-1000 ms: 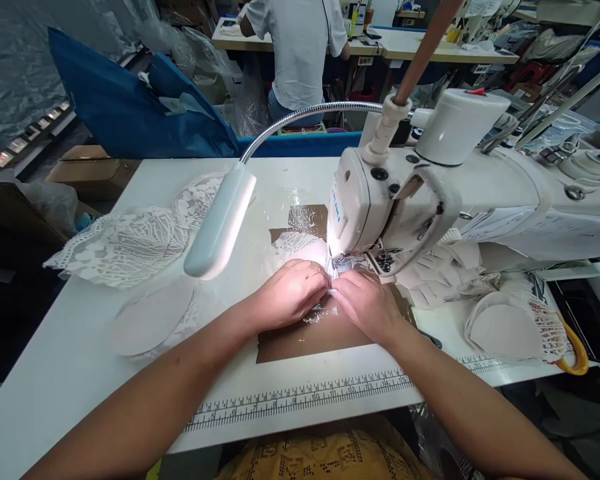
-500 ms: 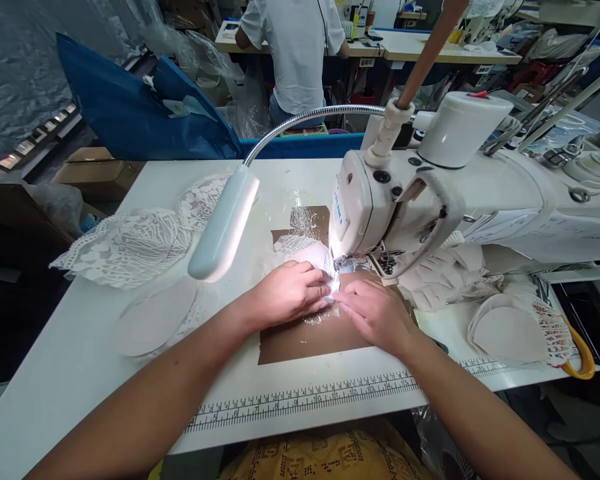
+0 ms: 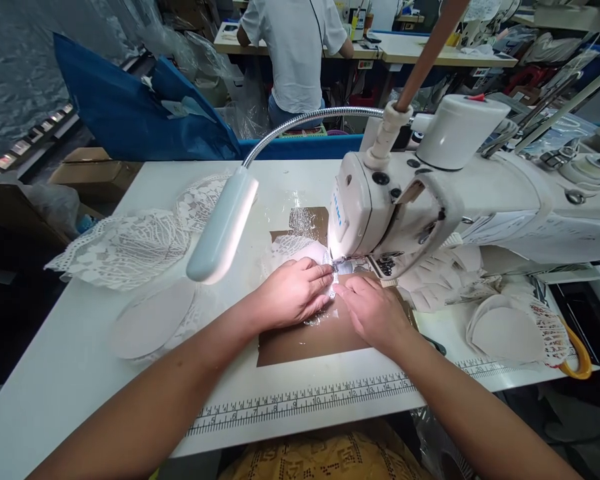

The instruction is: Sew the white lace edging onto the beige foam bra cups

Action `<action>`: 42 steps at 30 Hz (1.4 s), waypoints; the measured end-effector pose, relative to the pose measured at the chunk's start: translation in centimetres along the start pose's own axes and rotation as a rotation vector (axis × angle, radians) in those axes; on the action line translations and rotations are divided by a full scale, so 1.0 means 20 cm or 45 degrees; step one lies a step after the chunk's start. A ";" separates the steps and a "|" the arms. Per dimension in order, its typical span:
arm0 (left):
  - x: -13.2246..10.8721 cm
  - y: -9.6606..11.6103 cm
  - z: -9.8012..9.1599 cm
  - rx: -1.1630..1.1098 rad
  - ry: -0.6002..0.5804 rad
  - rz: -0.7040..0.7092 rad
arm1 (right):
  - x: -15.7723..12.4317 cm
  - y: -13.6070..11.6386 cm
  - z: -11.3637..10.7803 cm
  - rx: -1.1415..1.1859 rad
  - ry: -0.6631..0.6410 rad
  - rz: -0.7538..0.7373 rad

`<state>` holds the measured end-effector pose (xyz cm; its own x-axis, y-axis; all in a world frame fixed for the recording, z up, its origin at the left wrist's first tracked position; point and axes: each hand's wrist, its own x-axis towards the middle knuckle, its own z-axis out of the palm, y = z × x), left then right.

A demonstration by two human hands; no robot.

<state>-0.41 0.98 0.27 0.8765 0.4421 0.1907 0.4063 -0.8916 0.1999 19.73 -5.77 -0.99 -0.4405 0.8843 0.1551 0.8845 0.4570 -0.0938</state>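
Note:
A white lace piece with a smooth pale panel (image 3: pixel 307 251) lies beneath the needle area of a white sewing machine (image 3: pixel 355 200). My left hand (image 3: pixel 295 293) rests on its near part, fingers bent and pressed together on the fabric close to the presser foot. At the lace's near right edge, my right hand (image 3: pixel 375 310) has its thumb and forefinger closed on the fabric in a pinch. Both hands sit over a brown patch (image 3: pixel 300 347) taped to the table. The fingers partly hide the lace, and glare blurs the stitching spot.
A grey-blue lamp (image 3: pixel 223 227) on a bendy neck hangs left of the machine. Lace pieces (image 3: pixel 130 247) and an oval pad (image 3: pixel 153 320) lie left. Right are pale scraps (image 3: pixel 440 277), round pads (image 3: pixel 505 330) and orange-handled scissors (image 3: pixel 583 353). A person (image 3: pixel 297 53) sits beyond.
My left fingers have shifted slightly forward toward the presser foot. The right fingers have curled in more, still at the lace edge. The view has moved very slightly.

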 end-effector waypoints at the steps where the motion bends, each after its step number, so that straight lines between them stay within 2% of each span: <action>1: 0.00 0.00 0.00 0.014 0.002 -0.010 | 0.01 0.00 0.00 -0.023 -0.013 0.012; 7: 0.00 -0.01 0.01 0.080 0.029 -0.038 | 0.03 0.00 0.01 -0.099 -0.078 0.102; 13: -0.02 -0.02 0.01 0.087 0.046 -0.029 | 0.01 0.02 0.03 -0.054 -0.001 0.199; 19: -0.04 -0.02 0.01 0.006 0.068 0.066 | 0.01 0.01 0.00 0.063 0.010 0.012; 31: -0.03 -0.01 0.03 0.069 0.010 0.088 | 0.00 0.01 0.00 0.015 0.032 0.007; 37: -0.02 -0.03 0.04 0.105 0.072 -0.017 | 0.02 0.00 0.00 -0.067 -0.027 0.107; 42: 0.00 -0.03 0.04 0.120 0.105 -0.135 | 0.02 0.02 0.01 -0.027 -0.022 0.113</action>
<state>-0.52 1.44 -0.57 0.8047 0.5374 0.2524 0.5213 -0.8430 0.1328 19.83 -5.28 -1.23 -0.3629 0.9227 0.1299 0.9230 0.3751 -0.0856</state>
